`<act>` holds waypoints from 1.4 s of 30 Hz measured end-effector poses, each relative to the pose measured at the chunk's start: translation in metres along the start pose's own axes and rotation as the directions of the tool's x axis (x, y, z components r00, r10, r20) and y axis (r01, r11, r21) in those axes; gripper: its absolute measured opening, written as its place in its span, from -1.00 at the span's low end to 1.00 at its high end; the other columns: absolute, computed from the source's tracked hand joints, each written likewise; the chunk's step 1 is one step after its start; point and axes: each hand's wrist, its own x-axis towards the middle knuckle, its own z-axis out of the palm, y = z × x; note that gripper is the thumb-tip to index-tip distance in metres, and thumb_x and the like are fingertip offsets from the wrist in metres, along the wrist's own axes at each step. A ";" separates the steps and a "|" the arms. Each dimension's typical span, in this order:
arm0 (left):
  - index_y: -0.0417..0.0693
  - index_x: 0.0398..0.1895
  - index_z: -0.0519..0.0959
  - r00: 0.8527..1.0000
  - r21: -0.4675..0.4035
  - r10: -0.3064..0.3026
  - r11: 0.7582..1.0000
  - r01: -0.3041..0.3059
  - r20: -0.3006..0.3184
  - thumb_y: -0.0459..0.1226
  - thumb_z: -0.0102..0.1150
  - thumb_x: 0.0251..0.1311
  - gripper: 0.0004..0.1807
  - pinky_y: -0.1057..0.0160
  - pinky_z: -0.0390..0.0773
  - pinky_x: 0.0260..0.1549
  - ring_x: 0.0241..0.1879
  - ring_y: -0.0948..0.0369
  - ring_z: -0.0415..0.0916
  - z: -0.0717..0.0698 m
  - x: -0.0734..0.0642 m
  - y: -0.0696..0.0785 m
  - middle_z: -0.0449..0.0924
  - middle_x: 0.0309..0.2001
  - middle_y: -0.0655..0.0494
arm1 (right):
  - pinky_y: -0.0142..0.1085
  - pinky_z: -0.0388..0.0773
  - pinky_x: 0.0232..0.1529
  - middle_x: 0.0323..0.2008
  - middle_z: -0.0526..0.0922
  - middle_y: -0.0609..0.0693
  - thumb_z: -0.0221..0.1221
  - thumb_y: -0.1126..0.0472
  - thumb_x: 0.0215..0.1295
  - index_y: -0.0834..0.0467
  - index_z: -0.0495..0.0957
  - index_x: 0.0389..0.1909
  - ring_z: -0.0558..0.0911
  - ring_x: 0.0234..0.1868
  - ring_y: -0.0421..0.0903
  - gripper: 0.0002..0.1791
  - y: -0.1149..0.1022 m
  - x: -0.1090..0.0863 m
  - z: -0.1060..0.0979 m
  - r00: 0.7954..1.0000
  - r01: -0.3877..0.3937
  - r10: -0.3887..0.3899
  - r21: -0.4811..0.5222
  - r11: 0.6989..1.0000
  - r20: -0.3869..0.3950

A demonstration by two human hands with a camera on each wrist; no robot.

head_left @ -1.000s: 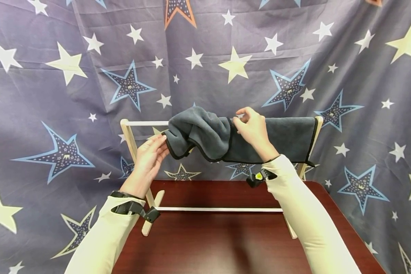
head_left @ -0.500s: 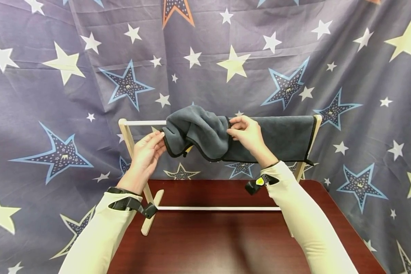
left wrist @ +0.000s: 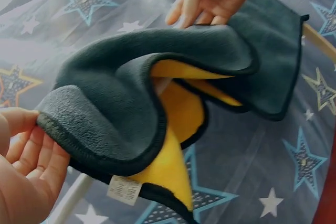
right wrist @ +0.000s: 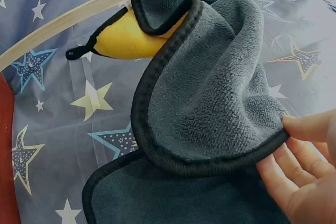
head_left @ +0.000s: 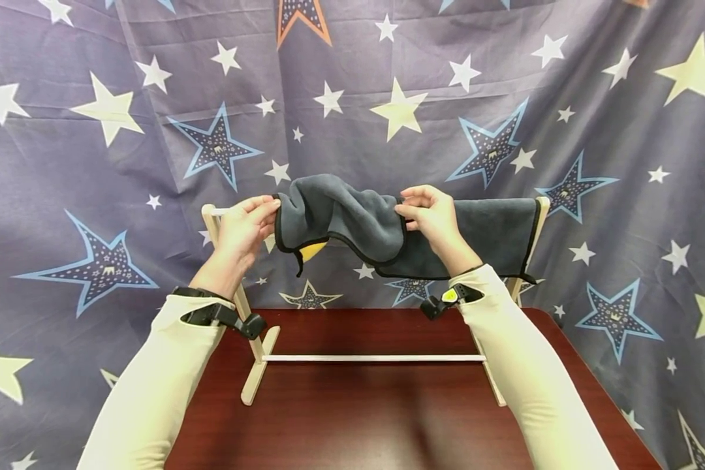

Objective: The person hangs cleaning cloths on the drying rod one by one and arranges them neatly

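A dark grey towel (head_left: 352, 212) with black edging and a yellow underside (left wrist: 181, 111) is bunched over the left part of a rack's top bar. My left hand (head_left: 243, 228) pinches its left edge between thumb and fingers. The right hand (head_left: 435, 219) pinches the towel's right edge, as the right wrist view shows at the towel's border (right wrist: 268, 148). Behind the right hand, another dark grey towel (head_left: 496, 238) hangs flat over the bar. A white label (left wrist: 124, 189) shows on the yellow side in the left wrist view.
The wooden rack has a left leg (head_left: 243, 307), a right leg (head_left: 487, 369) and a white lower bar (head_left: 376, 358). It stands on a dark red table (head_left: 341, 418). Behind it hangs a star-patterned cloth (head_left: 352, 65).
My right hand came onto the towel's right edge and gripped it. The left hand has lifted the left edge up to bar height, and more of the yellow underside shows.
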 end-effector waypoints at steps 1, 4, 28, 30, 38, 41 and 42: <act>-0.17 -0.40 0.62 1.000 0.014 0.004 1.000 -0.005 0.014 -0.52 0.14 0.29 -0.84 0.43 0.60 -0.51 -0.58 0.32 0.56 0.000 0.002 0.003 0.62 -0.56 0.12 | -0.45 0.60 -0.54 -0.52 0.59 -0.15 0.31 0.49 0.14 0.44 0.54 -0.02 0.60 -0.50 -0.29 -0.64 -0.001 0.001 -0.001 1.000 -0.008 0.008 0.002 1.000 -0.001; -0.18 -0.39 0.63 0.999 0.051 0.019 0.998 -0.021 0.035 -0.51 0.17 0.27 -0.87 0.44 0.60 -0.50 -0.56 0.32 0.58 -0.003 0.006 0.012 0.64 -0.55 0.12 | -0.44 0.59 -0.54 -0.53 0.60 -0.16 0.31 0.49 0.14 0.34 0.58 -0.09 0.61 -0.50 -0.27 -0.71 -0.003 0.003 -0.002 1.000 -0.030 0.030 0.015 0.999 -0.006; -0.06 -0.54 0.65 0.986 0.103 0.141 0.986 -0.132 -0.084 -0.51 0.23 0.23 -0.76 0.49 0.51 -0.60 -0.62 0.36 0.55 -0.015 0.038 0.075 0.63 -0.61 0.17 | -0.39 0.62 -0.56 -0.54 0.59 -0.09 0.24 0.57 0.18 0.24 0.56 -0.27 0.59 -0.55 -0.22 -0.79 -0.017 0.017 -0.006 0.991 -0.090 0.113 0.281 0.956 -0.070; -0.07 -0.54 0.66 0.984 0.110 0.146 0.985 -0.135 -0.100 -0.51 0.25 0.22 -0.76 0.48 0.51 -0.61 -0.63 0.36 0.54 -0.014 0.040 0.079 0.62 -0.62 0.17 | -0.39 0.64 -0.54 -0.54 0.59 -0.08 0.23 0.58 0.18 0.22 0.56 -0.30 0.58 -0.55 -0.22 -0.78 -0.019 0.020 -0.006 0.991 -0.083 0.111 0.303 0.949 -0.077; -0.07 -0.54 0.66 0.971 0.128 0.180 0.979 -0.161 -0.155 -0.50 0.30 0.18 -0.80 0.49 0.47 -0.65 -0.67 0.36 0.47 -0.007 0.049 0.093 0.56 -0.67 0.17 | -0.38 0.65 -0.48 -0.55 0.58 -0.06 0.22 0.61 0.17 0.20 0.56 -0.37 0.60 -0.54 -0.23 -0.76 -0.032 0.028 -0.005 0.993 -0.029 0.066 0.329 0.944 -0.103; -0.08 -0.55 0.65 0.967 0.126 0.200 0.975 -0.181 -0.161 -0.50 0.30 0.18 -0.79 0.49 0.45 -0.65 -0.66 0.36 0.47 -0.006 0.050 0.094 0.55 -0.67 0.17 | -0.41 0.64 -0.46 -0.56 0.57 -0.06 0.22 0.62 0.16 0.18 0.57 -0.39 0.60 -0.56 -0.23 -0.74 -0.036 0.030 -0.005 0.993 -0.007 0.042 0.310 0.951 -0.107; -0.08 -0.56 0.65 0.965 0.117 0.208 0.975 -0.190 -0.160 -0.50 0.30 0.18 -0.79 0.49 0.46 -0.63 -0.66 0.36 0.48 -0.006 0.050 0.094 0.56 -0.65 0.17 | -0.42 0.64 -0.46 -0.57 0.57 -0.07 0.22 0.62 0.16 0.17 0.57 -0.40 0.60 -0.57 -0.23 -0.73 -0.037 0.030 -0.004 0.994 0.003 0.031 0.307 0.952 -0.107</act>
